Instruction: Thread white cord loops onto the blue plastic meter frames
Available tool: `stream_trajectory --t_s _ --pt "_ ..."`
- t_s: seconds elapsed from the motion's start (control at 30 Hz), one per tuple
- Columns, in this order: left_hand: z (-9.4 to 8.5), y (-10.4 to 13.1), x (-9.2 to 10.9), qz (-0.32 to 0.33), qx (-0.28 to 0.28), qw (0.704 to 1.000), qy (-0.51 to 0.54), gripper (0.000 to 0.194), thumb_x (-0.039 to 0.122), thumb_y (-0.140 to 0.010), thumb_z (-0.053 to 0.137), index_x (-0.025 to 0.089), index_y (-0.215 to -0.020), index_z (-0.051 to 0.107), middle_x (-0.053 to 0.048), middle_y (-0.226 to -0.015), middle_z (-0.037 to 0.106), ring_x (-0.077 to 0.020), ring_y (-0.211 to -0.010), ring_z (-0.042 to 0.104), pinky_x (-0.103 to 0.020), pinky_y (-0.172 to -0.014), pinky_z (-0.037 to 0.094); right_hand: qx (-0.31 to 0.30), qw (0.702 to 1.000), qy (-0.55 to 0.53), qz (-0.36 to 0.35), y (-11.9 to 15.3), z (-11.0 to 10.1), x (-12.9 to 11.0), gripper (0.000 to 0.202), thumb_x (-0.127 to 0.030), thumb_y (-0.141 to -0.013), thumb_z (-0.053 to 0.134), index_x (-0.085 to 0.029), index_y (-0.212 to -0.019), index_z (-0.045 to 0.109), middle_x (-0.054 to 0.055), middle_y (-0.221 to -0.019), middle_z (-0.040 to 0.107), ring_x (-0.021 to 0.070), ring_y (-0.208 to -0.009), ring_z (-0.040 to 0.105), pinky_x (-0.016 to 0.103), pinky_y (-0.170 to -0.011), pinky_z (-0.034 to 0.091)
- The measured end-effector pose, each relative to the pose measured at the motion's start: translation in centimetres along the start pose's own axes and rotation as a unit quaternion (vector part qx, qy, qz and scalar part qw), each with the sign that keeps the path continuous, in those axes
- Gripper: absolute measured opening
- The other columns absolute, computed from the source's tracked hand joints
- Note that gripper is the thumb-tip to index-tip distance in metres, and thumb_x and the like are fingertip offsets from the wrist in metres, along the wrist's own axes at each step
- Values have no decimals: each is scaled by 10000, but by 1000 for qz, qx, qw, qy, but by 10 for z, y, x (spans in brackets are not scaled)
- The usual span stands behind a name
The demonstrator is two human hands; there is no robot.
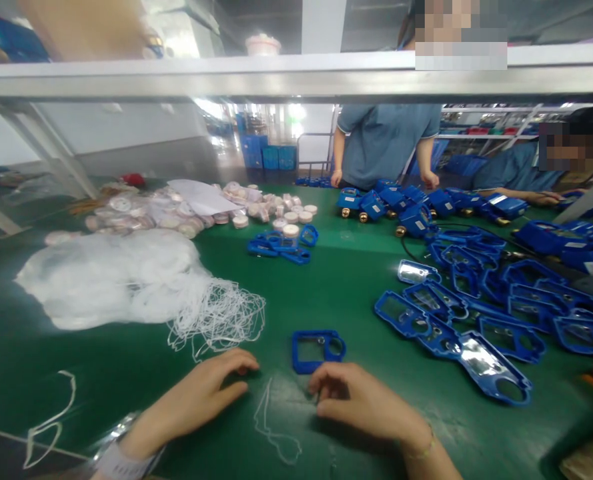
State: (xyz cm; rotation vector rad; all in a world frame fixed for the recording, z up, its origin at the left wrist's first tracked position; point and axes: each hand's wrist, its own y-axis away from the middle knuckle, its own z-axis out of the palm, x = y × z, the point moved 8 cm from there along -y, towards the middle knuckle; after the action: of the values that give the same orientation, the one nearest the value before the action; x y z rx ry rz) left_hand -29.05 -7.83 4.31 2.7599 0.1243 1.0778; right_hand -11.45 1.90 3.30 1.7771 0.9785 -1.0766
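Near the front of the green table, my left hand (pixel 203 393) rests with thumb and fingers apart and nothing between them. My right hand (pixel 359 402) is at the lower edge of a blue frame (pixel 299 362) with a square window and a round hole; its fingers curl inward, and whether they hold anything small is hidden. A loose loop of thin white string (pixel 271 430) lies on the table between both hands. Beyond my left hand sits a tangle of white strings (pixel 219 313) beside a white plastic bag (pixel 111 280).
Blue frames (pixel 496 367) are heaped at the right, with blue boxed units (pixel 413 220) behind them. Round white rolls (pixel 291 231) spread at the back left. A metal shelf beam (pixel 276 83) crosses above. Two people are across the table.
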Motion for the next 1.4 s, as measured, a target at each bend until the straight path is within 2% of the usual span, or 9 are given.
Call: stream_trajectory --t_s 0.23,0.5,0.6,0.77,0.83,0.93,1.1,1.2,1.4 --pt "22 -12 14 -29 8 998 -63 115 275 -837 507 229 -903 589 13 -833 589 -154 -722 557 -257 -664 408 4 996 85 -11 -12 24 1 300 -181 -700 646 -228 -997 648 -10 -898 678 105 -650 535 187 -567 393" --pt "44 -23 28 22 3 989 -144 88 180 -826 493 206 -770 557 0 -775 562 -168 -752 549 -263 -682 368 22 996 81 -14 -15 20 3 192 -182 -752 595 -203 -931 663 -6 -808 676 99 -619 511 185 -546 370" --pt "43 -23 39 42 4 995 -87 114 176 -859 455 200 -782 534 2 -781 552 -154 -736 539 -252 -677 375 20 999 37 -13 -17 19 5 266 -173 -753 596 -201 -1013 643 15 -937 679 83 -599 504 184 -542 381" --pt "26 -14 63 107 0 983 152 98 209 -895 431 202 -814 486 -16 -934 590 -150 -881 548 -252 -798 411 -46 993 -102 -39 -17 27 6 415 -237 -771 619 -208 -1179 552 61 -1088 651 56 -552 512 172 -503 396" --pt "20 -10 60 112 -19 975 193 100 220 -892 445 200 -803 485 -30 -1014 603 -161 -954 547 -277 -863 406 -50 989 -132 -35 -16 26 9 423 -256 -767 626 -196 -1179 553 71 -1080 652 62 -562 526 177 -509 409" --pt "15 -6 37 68 -37 985 151 72 199 -856 494 204 -786 512 -22 -1107 587 -172 -1021 533 -300 -907 390 -33 989 -142 -9 -15 24 12 384 -246 -785 592 -181 -1163 566 75 -1046 662 70 -573 538 191 -522 424" --pt "3 4 -1 -5 17 998 58 115 221 -854 467 223 -912 565 -21 -1107 587 -185 -1018 533 -327 -919 388 2 994 -112 0 -15 20 8 327 -225 -808 549 -180 -1128 592 68 -1023 669 69 -582 532 200 -544 439" --pt "4 7 0 -13 13 999 34 166 245 -854 463 229 -954 594 -14 -1012 613 -182 -934 563 -315 -854 426 16 994 -108 0 -16 18 7 327 -215 -813 535 -185 -1135 589 58 -1009 672 64 -569 519 197 -540 433" --pt "23 -1 21 25 3 999 -34 167 222 -851 495 239 -958 623 -11 -934 610 -173 -876 567 -285 -794 428 23 994 -111 3 -16 16 9 312 -231 -816 534 -186 -1120 593 59 -1004 671 75 -573 519 206 -535 422"
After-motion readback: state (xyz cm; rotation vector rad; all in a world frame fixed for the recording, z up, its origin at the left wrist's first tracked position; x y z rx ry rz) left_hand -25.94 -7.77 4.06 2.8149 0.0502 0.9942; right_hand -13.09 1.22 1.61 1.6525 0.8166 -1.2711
